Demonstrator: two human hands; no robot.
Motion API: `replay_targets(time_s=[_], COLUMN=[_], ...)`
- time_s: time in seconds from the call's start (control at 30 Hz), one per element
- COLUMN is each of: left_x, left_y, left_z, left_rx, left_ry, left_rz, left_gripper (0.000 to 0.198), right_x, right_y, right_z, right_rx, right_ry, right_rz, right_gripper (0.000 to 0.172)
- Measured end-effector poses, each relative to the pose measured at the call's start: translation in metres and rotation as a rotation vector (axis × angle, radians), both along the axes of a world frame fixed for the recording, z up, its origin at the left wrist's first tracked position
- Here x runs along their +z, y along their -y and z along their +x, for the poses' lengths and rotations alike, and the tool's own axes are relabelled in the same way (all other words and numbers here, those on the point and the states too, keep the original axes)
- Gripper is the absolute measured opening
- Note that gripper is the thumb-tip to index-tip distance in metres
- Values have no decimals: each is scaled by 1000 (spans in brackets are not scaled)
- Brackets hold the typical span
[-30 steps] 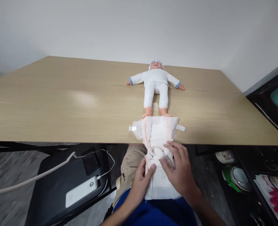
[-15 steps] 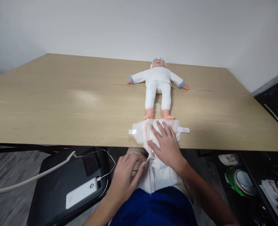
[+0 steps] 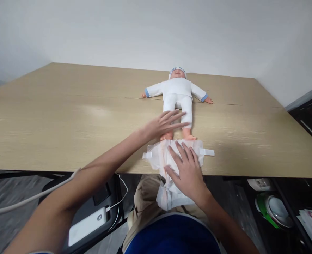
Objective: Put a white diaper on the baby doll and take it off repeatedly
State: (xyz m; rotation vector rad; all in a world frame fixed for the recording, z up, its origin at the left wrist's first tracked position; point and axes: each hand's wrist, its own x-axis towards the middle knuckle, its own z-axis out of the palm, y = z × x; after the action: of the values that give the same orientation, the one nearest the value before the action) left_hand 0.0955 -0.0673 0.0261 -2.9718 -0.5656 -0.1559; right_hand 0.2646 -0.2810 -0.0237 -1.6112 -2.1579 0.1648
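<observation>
A baby doll (image 3: pixel 177 86) in white clothes with blue cuffs and a printed cap lies on its back on the table, arms spread, feet toward me. Just below its feet is an unfolded white diaper (image 3: pixel 156 155), side tabs spread, its lower part hanging over the table's front edge. My right hand (image 3: pixel 186 169) lies on the diaper with fingers spread. Reaching across from the left, my left hand (image 3: pixel 169 123) is over the doll's lower legs, fingers apart and nothing in it; whether it touches the legs is unclear.
The wooden table (image 3: pixel 66 123) reaches back to a pale wall. Below its front edge at left, a white power bank (image 3: pixel 87 226) with a cable sits on a black surface. A thick pale cable passes there. A dark shelf with a green-and-white container (image 3: pixel 274 210) stands at lower right.
My left hand has moved from below the table edge, beside the diaper, up and forward over the doll's legs. My right hand stays on the diaper. The view has shifted slightly.
</observation>
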Motion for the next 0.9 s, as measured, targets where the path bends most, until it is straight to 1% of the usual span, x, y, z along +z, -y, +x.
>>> replay_targets(time_s=[0.07,0.13,0.2,0.27,0.3,0.37,0.43,0.47,0.53,0.63,0.73,0.8,0.9], left_x=[4,7,9,7,6,5,9,13,26,51,74,86,101], left_y=[-4,-7,-12,-18,-21,-26,-29,-31,-34,-40,-49,-55,-61], left_z=[11,20,26,31,32,34,35,35,35,35,34,33,34], left_rx=[-56,-85,-129,-176,-194,-211,-222,-235,-271,-293,-276,-252,-204], left_ry=[-52,-68,-31,51,92,155,210,243,320,419,497,539,573], left_rz=[-2,-13,-34,-73,-95,-138,-179,-206,-271,-354,-398,-427,-481], left_gripper=[111,100,77,49,38,28,26,27,30,33,32,31,33], right_x=[0,0,1,2,2,2,2,3,4,9,17,22,25], right_y=[0,0,0,-1,-1,-1,-2,-3,-8,-18,-34,-48,-73], right_z=[-1,-1,-2,-2,-2,-2,-2,-2,0,2,6,7,7], right_rx=[0,0,6,13,14,18,22,25,30,71,143,174,163], right_ry=[-13,-21,-23,-20,-19,-19,-21,-21,-16,-6,10,18,28], right_rz=[6,4,3,0,-3,-15,-28,-33,-44,-80,-163,-208,-225], right_gripper=[66,67,67,67,67,67,67,68,68,70,71,72,71])
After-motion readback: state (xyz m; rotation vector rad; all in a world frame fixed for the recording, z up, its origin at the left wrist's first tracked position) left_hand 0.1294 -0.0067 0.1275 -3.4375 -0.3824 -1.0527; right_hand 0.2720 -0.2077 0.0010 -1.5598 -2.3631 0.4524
